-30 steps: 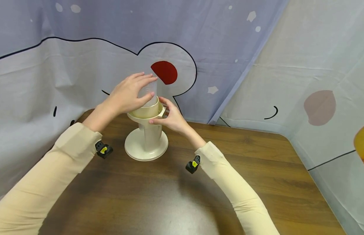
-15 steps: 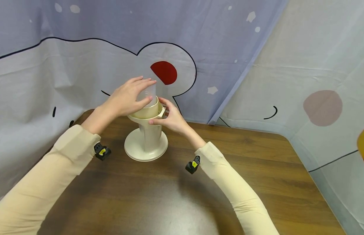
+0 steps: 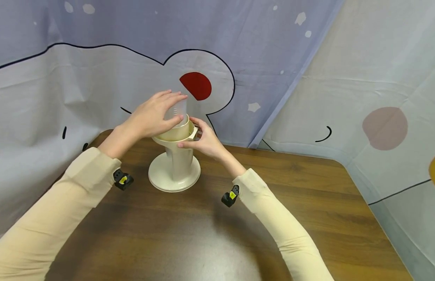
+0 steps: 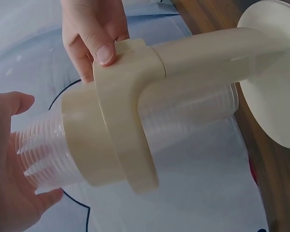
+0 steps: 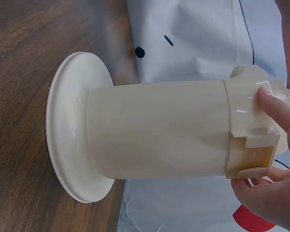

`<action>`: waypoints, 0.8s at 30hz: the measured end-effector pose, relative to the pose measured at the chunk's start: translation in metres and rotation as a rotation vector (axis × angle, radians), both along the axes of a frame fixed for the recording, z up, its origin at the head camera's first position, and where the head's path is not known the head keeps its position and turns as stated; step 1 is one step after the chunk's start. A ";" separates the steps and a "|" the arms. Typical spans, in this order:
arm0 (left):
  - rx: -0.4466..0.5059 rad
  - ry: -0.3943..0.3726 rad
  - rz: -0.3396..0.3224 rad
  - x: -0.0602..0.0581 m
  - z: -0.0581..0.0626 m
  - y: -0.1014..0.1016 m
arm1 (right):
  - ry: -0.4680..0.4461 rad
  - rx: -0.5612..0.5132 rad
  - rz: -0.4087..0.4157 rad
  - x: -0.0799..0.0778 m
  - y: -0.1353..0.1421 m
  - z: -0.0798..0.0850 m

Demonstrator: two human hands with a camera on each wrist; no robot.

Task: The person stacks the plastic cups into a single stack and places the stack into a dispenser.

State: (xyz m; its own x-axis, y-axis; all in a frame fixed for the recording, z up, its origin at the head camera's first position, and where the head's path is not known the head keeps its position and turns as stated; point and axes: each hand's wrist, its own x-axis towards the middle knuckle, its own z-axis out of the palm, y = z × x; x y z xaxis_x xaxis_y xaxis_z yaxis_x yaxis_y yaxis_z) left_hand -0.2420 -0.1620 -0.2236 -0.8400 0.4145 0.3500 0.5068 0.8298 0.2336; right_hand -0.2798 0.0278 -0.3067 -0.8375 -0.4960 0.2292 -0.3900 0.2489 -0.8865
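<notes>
A cream cup dispenser [image 3: 182, 164] stands upright on its round base [image 5: 75, 128]. Through its ring-shaped holder [image 4: 128, 125] passes a stack of clear plastic cups [image 4: 46, 150]. The lower end of the stack [image 4: 188, 113] hangs below the ring, beside the stand's column. From above, my left hand [image 3: 150, 115] holds the top of the stack, thumb and fingers spread round its sides. My right hand [image 3: 208, 140] grips the holder from the right, the thumb on its front and the other fingers behind.
The brown wooden table [image 3: 273, 203] extends in front and to the right. Close behind the dispenser hangs a printed cloth [image 3: 259, 78] with a red patch. Black wrist cameras sit at both cuffs.
My left hand has dipped slightly on the cup stack since a second ago, then stayed almost still. The right hand and the dispenser keep their places.
</notes>
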 end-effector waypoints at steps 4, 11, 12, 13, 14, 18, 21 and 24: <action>-0.003 0.018 -0.002 -0.002 -0.001 0.003 | -0.014 -0.027 0.001 -0.001 0.002 -0.001; 0.015 0.081 0.009 -0.003 -0.005 0.008 | -0.018 -0.035 -0.042 0.000 0.011 -0.003; 0.023 0.092 0.011 -0.003 -0.006 0.008 | -0.015 -0.037 -0.049 0.000 0.013 -0.003; 0.030 0.109 0.011 -0.003 -0.007 0.009 | -0.010 -0.040 -0.054 0.001 0.014 -0.003; 0.038 0.126 0.013 -0.003 -0.008 0.010 | -0.003 -0.041 -0.061 0.002 0.016 -0.003; 0.080 0.237 0.018 0.002 -0.014 0.013 | 0.047 -0.043 -0.063 0.006 0.020 -0.004; 0.125 0.379 0.016 0.008 -0.020 0.019 | 0.098 -0.017 -0.076 0.011 0.024 -0.004; 0.166 0.537 0.008 0.015 -0.029 0.028 | 0.130 0.001 -0.108 0.018 0.030 -0.003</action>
